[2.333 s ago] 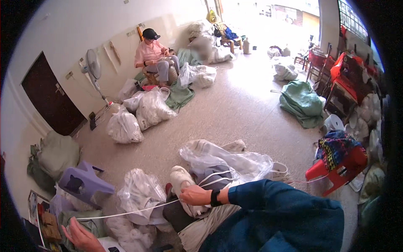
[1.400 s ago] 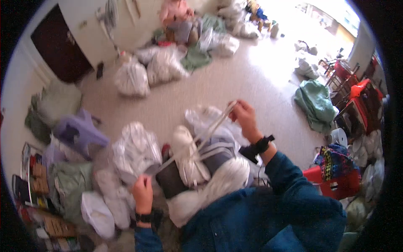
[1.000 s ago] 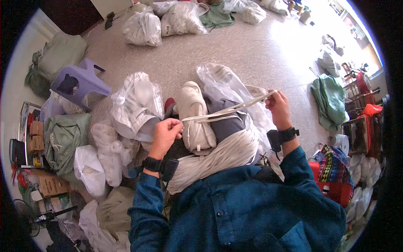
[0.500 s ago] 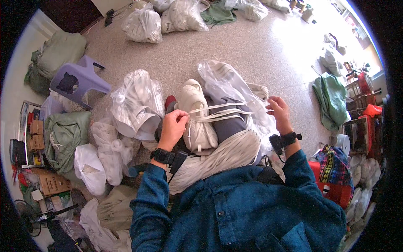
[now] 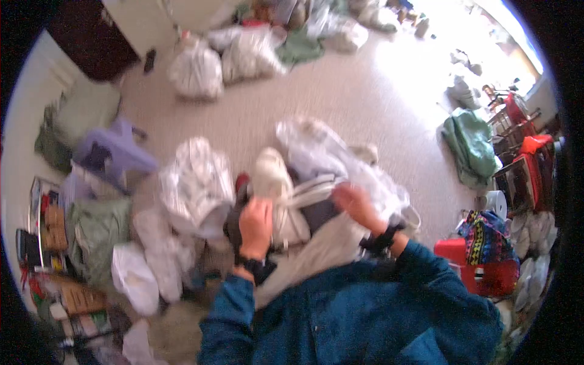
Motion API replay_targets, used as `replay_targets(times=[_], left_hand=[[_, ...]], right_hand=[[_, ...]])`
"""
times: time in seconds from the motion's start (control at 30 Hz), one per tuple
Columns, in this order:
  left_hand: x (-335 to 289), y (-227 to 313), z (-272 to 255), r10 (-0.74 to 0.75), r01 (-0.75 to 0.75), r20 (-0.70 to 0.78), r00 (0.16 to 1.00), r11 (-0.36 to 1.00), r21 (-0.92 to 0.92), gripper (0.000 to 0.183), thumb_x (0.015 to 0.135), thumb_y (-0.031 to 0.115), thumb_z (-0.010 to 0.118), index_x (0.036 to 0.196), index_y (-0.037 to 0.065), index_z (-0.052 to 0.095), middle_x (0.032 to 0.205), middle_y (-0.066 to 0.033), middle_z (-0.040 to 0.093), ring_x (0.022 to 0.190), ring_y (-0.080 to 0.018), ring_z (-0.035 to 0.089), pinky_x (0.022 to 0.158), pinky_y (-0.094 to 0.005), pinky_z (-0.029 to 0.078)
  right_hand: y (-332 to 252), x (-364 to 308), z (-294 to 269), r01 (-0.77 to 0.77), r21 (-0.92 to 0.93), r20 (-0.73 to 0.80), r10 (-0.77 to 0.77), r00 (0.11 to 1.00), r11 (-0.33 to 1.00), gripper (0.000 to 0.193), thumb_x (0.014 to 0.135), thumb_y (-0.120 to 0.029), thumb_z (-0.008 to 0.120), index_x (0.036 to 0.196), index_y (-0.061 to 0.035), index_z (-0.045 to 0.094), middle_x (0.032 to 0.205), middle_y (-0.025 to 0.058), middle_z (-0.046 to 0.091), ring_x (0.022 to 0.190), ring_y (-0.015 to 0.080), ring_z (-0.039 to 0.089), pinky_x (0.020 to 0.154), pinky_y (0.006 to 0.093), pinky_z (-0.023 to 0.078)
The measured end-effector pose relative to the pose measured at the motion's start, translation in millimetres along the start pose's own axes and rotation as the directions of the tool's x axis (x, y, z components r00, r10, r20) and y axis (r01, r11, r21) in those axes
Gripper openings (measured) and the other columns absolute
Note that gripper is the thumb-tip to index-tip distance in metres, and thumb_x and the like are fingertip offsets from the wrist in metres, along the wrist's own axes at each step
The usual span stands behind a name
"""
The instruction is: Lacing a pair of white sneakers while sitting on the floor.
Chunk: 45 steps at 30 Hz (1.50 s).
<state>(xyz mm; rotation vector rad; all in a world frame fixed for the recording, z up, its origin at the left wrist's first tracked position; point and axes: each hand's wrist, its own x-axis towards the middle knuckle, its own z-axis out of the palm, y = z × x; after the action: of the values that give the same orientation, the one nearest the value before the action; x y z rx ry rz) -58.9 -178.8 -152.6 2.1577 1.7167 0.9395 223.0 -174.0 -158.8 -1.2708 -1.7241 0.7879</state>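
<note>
Between my legs, a cream shoe [image 5: 272, 173] lies with its toe pointing away from me. My left hand [image 5: 256, 226] is beside it, fingers closed on a white shoelace; blur hides the exact grip. White lace strands [image 5: 313, 190] run in loose loops from the shoe toward my right hand [image 5: 358, 207]. That hand's fingertips are at the strands, too smeared by motion to show how they close. A thick bundle of pale laces [image 5: 322, 246] lies across my lap. Crumpled clear plastic [image 5: 328, 149] covers part of my right leg.
At left stand a filled clear bag [image 5: 198, 182], a white bag [image 5: 135, 277] and a tipped purple stool [image 5: 115, 152]. Large filled bags [image 5: 249, 58] sit farther off on the floor. To the right are a green sack [image 5: 469, 146] and a red box [image 5: 486, 274] beneath patterned cloth.
My right hand has moved left and nearer to me, so the lace strands span a shorter distance. My left hand is a little nearer my body. The whole view has shifted and blurred.
</note>
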Motion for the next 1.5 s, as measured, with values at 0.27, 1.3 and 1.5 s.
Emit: replay_targets(times=[0.27,1.3,1.5], left_hand=[[-35,15,5,-0.004,-0.002,0.064,0.998,0.996,0.095,0.050,0.087,0.011,0.058,0.132,-0.005,0.044,0.121,-0.0234,0.051,0.110,-0.0403,0.051,0.095,-0.0450,0.043],[-20,0,15,-0.043,0.044,-0.086,0.995,0.999,0.014,0.026,0.082,0.002,0.050,0.104,-0.004,0.062,0.093,-0.0210,0.059,0.093,-0.0411,0.055,0.083,-0.0476,0.044],[-20,-7,16,-0.069,0.060,-0.150,0.986,0.996,-0.066,0.022,0.081,0.001,0.053,0.100,-0.004,0.063,0.094,-0.0217,0.060,0.093,-0.0413,0.057,0.083,-0.0474,0.045]], right_hand=[[-66,-8,56,0.291,-0.451,0.545,0.002,0.839,0.844,0.050,0.080,-0.041,0.069,0.095,0.0034,0.051,0.072,0.0173,0.064,0.065,0.0394,0.065,0.056,0.0466,0.051],[-42,-18,82,0.357,-0.314,0.494,-0.169,0.853,0.880,0.051,0.078,-0.013,0.062,0.118,0.0112,0.043,0.081,0.0197,0.061,0.077,0.0384,0.064,0.063,0.0450,0.050],[-42,-13,82,0.380,-0.327,0.538,-0.160,0.827,0.865,0.055,0.078,-0.016,0.062,0.120,0.0123,0.042,0.083,0.0209,0.061,0.080,0.0380,0.064,0.065,0.0455,0.050]])
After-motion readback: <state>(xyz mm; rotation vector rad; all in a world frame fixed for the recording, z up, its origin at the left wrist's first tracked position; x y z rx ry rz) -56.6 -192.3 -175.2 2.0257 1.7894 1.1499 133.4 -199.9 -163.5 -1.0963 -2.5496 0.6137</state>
